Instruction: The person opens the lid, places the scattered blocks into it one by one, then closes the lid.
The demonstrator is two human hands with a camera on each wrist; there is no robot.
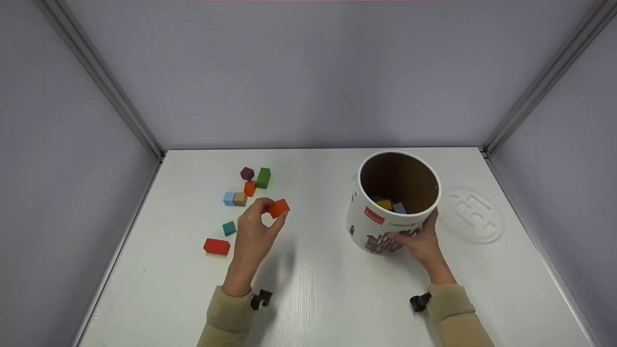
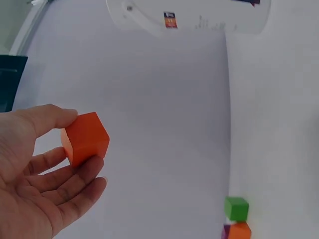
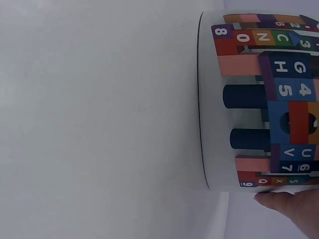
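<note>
My left hand [image 1: 254, 234] pinches an orange block [image 1: 278, 208] between thumb and fingers, above the table and left of the bucket. In the left wrist view the same orange block [image 2: 87, 138] sits between the thumb and the fingertips. My right hand [image 1: 422, 246] grips a white round bucket [image 1: 356, 229] low on its right side, thumb on the printed front and the other fingers partly hidden behind. The bucket leans a little, its mouth facing up. Inside lie several blocks, among them a yellow block [image 1: 384, 205] and a blue one [image 1: 399, 208]. The right wrist view shows the bucket's printed wall [image 3: 214, 124].
On the left of the white table lie a purple block [image 1: 247, 173], a green block [image 1: 263, 178], another orange block [image 1: 249, 188], light blue [image 1: 229, 198] and tan [image 1: 240, 199] blocks, a teal block [image 1: 229, 228] and a red block [image 1: 217, 246]. A clear lid [image 1: 472, 216] lies right of the bucket.
</note>
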